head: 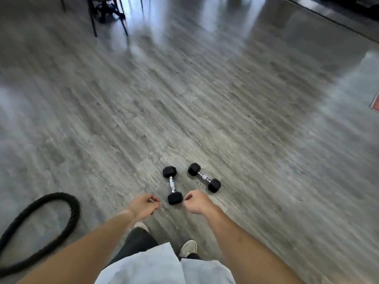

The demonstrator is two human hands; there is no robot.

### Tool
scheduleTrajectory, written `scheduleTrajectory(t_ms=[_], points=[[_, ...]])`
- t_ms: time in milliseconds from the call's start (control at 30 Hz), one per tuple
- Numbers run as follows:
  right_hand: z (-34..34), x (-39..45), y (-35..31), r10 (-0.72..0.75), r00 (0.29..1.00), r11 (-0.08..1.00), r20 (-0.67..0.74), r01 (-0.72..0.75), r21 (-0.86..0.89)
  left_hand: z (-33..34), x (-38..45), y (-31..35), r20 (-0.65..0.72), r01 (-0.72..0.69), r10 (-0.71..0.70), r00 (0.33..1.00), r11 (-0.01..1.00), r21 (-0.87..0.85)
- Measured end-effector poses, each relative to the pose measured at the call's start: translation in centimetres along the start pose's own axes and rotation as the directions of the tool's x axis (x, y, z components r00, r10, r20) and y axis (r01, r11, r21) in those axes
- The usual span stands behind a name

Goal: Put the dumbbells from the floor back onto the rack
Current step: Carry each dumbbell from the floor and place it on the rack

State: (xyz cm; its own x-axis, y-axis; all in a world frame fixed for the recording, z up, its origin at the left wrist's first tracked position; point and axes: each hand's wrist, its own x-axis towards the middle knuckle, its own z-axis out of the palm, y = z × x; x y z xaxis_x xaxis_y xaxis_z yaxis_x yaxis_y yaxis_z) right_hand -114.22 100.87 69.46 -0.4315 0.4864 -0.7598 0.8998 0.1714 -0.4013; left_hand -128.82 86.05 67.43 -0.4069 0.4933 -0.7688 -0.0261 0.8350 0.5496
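Reaching forward, we held both hands loosely curled and empty: left hand [146, 204], right hand [197, 202]. Near dumbbell [172, 184] lay on the floor [225, 99] just beyond and between them, long axis pointing away from us. Far dumbbell [204, 177] lay beyond the right hand, angled diagonally. No markings legible; rack not visible.

Bare forearms, pale grey shirt [143, 267], dark trousers [137, 242], light sneakers [188, 248].
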Motion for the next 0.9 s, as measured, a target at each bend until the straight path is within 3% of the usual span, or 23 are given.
scheduleTrajectory(t_ms=[200,533,767,900], points=[[-3.0,6.8,-3.2,0.003,0.998,1.0,0.067,-0.005,0.027,-2.3,5.3,3.0,-0.018,0.034,-0.035,0.999,0.998,-0.045],[-2.1,21.1,-6.0,0.146,0.984,0.984,0.105,-0.156,0.092,-4.3,18.0,5.2,0.056,0.089,-0.086,0.995,0.995,-0.054],[2.1,37.8,-3.2,0.16,0.973,0.978,0.163,-0.179,0.107,0.7,33.8,0.9,0.065,0.211,-0.208,0.976,0.976,-0.053],[8.0,50.4,1.6,0.227,0.962,0.959,0.152,-0.248,0.14,5.5,46.2,-5.2,0.053,0.336,-0.332,0.942,0.931,-0.144]])
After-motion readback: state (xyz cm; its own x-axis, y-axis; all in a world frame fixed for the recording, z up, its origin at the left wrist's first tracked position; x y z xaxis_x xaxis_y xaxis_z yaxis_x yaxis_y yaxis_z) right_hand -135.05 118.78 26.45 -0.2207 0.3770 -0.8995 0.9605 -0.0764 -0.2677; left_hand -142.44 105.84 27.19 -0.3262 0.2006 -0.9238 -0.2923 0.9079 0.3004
